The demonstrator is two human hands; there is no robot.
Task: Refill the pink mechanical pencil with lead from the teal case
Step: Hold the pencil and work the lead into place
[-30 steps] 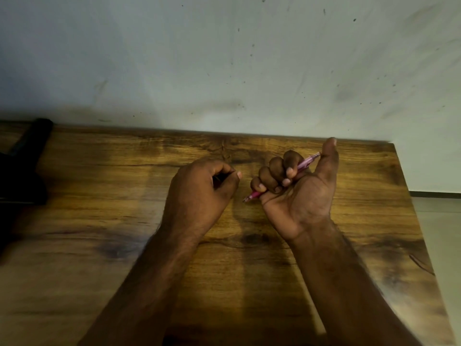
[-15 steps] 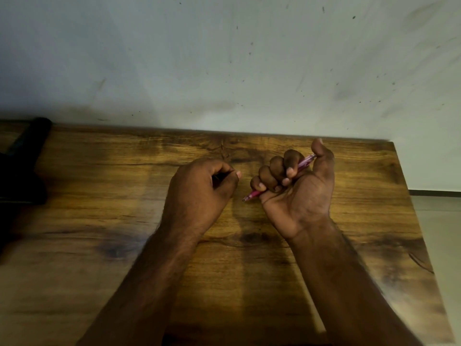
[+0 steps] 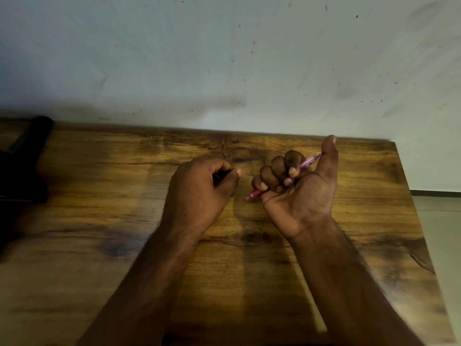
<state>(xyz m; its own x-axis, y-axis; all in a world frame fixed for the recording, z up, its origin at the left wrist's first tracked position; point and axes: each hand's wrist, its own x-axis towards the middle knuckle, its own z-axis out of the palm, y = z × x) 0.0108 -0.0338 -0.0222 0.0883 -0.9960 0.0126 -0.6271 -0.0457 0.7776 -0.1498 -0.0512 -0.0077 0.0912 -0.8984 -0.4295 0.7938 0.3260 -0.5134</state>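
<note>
Head view: the right hand (image 3: pixel 296 193) at centre right has its fingers curled round the pink mechanical pencil (image 3: pixel 308 164), tip pointing lower left, cap end against the raised thumb, probably so the thumb can work the cap. The left hand (image 3: pixel 199 193), just left of it, is closed over something small and dark, possibly the teal case; it is too hidden to tell. Both hover above the wooden desk (image 3: pixel 99 221). A black object (image 3: pixel 22 168) sits at the left edge.
</note>
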